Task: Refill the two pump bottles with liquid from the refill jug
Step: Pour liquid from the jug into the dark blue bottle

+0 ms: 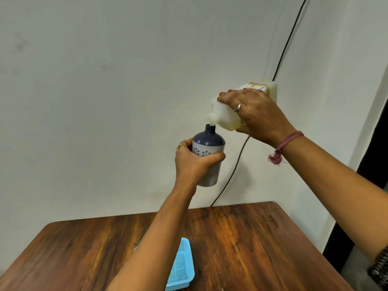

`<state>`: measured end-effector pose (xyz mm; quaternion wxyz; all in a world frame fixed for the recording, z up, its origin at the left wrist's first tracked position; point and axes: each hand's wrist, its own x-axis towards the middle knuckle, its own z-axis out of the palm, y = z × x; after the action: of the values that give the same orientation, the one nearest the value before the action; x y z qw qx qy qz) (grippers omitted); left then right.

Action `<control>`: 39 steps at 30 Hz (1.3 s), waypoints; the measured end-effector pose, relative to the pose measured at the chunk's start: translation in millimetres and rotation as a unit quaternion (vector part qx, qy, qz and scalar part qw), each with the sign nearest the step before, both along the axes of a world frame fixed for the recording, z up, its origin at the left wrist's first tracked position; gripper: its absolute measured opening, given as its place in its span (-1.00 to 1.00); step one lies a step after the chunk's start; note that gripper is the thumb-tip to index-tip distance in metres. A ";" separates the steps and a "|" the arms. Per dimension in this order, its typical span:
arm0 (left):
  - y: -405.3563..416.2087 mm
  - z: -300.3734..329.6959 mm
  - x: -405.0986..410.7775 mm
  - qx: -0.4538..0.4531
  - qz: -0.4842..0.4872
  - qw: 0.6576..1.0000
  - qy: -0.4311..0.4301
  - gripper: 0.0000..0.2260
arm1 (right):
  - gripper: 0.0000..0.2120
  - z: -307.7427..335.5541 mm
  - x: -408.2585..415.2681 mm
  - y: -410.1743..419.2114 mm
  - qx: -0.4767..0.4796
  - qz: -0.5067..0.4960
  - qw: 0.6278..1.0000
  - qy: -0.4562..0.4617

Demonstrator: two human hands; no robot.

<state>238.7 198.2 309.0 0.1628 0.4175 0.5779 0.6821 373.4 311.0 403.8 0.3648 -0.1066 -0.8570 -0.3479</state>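
Tilted refill jug [228, 118] in right grip [258, 116], spout over bottle [207, 156]

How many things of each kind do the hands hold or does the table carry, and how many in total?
Pump bottles, cap off: 1, the blue bottle gripped by the left hand
Refill jugs: 1, the white jug tilted in the right hand
Baskets: 1, the light blue basket on the table
Total: 3

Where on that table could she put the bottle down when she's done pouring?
The table is bare right of the blue tray, out to the right edge, and left of her left forearm. The near middle is taken by tray and forearm.
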 end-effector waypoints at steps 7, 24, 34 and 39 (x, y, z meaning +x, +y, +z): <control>0.3 -0.2 -1.7 0.000 0.002 1.000 -0.001 -0.36 | -0.22 1.1 -2.3 1.3 -0.002 0.003 1.000 -0.004; -3.4 -2.0 -5.2 0.003 0.007 1.000 0.000 -0.35 | -0.22 -1.7 -5.4 -7.1 -0.004 -0.003 1.000 0.005; -5.2 -3.3 -6.6 0.001 0.011 1.000 -0.007 -0.37 | -0.22 -9.8 -8.0 -9.6 -0.039 -0.021 0.999 0.030; -7.6 -4.9 -7.6 -0.002 0.014 1.000 -0.014 -0.36 | -0.23 -18.5 -9.8 -12.2 -0.088 -0.014 0.994 0.066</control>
<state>231.0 190.6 304.1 0.1623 0.3996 0.5826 0.6888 363.6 298.8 385.3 0.4044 -0.1733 -0.8569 -0.2684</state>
